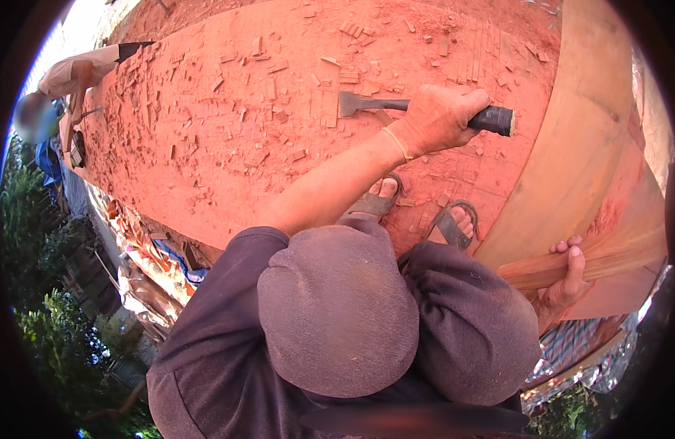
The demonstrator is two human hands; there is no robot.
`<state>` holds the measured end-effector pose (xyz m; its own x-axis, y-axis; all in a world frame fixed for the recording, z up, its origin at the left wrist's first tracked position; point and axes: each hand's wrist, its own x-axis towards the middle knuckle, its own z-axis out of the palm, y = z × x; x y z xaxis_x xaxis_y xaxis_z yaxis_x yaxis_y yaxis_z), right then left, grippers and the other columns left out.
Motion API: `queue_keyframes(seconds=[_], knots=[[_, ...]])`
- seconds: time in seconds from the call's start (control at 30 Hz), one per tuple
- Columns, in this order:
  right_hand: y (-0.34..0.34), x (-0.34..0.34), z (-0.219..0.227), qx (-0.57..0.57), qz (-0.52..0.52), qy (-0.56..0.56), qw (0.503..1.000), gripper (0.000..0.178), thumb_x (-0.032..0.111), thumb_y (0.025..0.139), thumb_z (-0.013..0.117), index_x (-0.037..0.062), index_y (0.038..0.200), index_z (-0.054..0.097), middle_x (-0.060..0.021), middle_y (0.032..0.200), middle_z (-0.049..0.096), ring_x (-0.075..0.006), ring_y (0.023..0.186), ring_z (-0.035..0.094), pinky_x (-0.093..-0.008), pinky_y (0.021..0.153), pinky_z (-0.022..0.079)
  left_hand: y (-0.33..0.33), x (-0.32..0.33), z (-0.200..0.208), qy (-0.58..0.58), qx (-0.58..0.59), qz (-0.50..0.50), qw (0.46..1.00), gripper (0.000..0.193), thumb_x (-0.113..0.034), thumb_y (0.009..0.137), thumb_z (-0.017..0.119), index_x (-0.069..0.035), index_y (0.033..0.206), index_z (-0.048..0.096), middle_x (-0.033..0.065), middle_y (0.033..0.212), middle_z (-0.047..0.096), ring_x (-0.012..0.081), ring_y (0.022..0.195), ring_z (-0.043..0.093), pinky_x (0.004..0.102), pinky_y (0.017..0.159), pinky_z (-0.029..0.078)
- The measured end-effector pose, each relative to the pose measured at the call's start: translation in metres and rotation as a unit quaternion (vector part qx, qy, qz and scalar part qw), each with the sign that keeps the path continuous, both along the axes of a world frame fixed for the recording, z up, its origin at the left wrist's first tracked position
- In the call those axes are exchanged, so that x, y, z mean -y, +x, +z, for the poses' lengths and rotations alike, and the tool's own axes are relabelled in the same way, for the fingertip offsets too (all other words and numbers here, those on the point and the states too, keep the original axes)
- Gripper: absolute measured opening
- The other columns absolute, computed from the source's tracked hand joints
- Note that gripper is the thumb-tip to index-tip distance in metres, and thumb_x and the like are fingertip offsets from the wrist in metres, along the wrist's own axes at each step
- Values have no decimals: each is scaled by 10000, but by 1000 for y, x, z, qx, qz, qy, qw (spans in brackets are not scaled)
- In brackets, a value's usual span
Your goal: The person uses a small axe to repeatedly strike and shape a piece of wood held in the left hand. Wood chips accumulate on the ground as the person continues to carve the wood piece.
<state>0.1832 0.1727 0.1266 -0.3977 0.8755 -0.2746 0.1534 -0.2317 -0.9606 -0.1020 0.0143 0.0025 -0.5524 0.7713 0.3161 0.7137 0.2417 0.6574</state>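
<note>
My left hand (440, 121) is wrapped round the black handle of a wide-bladed chisel (388, 104). The chisel's flared metal end points left, over or on a reddish surface (205, 175) scattered with small wood chips; I cannot tell whether it touches. A pale rectangular wood piece (328, 110) lies by the blade tip. At the lower right, my right hand (564, 289) is closed round a brown length of wood (615, 252), its thumb and fingertips showing on the upper side. That wood widens toward the right.
A curved tan board (586, 124) runs along the right side. My sandalled feet (454, 223) stand on the reddish surface, below the chisel. Another person (81, 77) bends over the far left end with a tool. Crumpled sheeting (151, 271) and plants line the left edge.
</note>
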Motion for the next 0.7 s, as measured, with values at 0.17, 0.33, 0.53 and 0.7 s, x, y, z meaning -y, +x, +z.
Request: queue_keyframes(seconds=[0.17,0.33,0.53,0.7], knots=[[-5,-10,3,-2,-11,17,1000,421,75,889,667,-16,1271,514,-125,1038,599,-207,876,604,-358,790,542,-5,0,-5,33,9,20,999,245,-190,750,802,-138,916,630,67,739,648,305,671,671,417,544,499],[8,-59,16,-37,14,61,997,416,110,893,654,11,1270,509,-116,1057,581,-217,925,591,-376,838,534,-6,0,-1,56,38,3,998,235,-186,753,799,-140,922,643,70,736,650,310,658,668,416,544,497],[-46,-59,53,-131,20,23,991,362,144,909,622,-6,1218,508,-114,1089,567,-225,992,572,-403,901,516,-10,4,-6,39,25,16,999,237,-187,751,805,-144,928,653,79,729,646,307,659,670,407,557,507],[-92,41,-4,58,123,40,990,361,37,837,692,-37,1174,585,-87,1015,641,-164,881,615,-335,822,536,-7,7,-6,46,21,35,998,231,-188,752,800,-137,913,643,74,716,647,307,657,677,413,562,517]])
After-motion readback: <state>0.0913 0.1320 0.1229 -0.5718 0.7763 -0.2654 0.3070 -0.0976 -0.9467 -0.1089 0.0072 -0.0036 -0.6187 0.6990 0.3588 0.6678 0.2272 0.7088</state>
